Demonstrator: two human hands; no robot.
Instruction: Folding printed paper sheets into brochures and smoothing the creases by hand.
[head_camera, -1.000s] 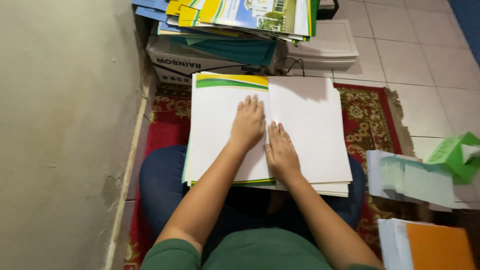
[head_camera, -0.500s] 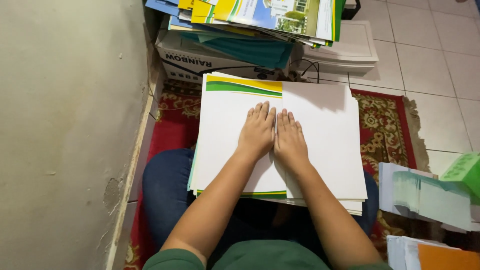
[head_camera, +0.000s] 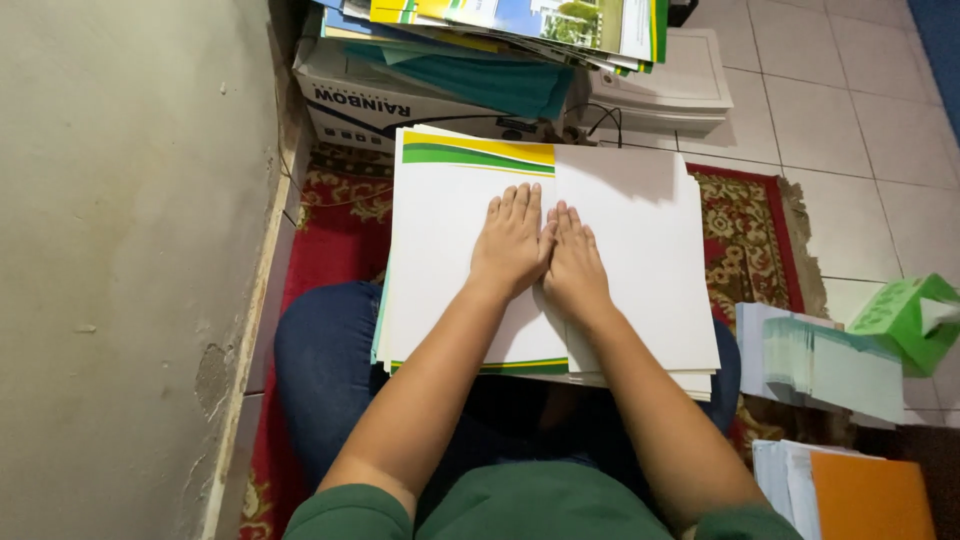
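White paper stack (head_camera: 450, 290) under 2 flat hands (head_camera: 543, 250)

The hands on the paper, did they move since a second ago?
Barely. The left hand and the right hand slid a little further up the white sheets and now lie closer together, flat, thumbs touching. Nothing was picked up or let go. The paper stack stayed on the lap.

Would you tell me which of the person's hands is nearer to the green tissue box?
Right. The right hand lies flat on the white sheets, on the side toward the tissue box; the left hand lies beside it, farther off.
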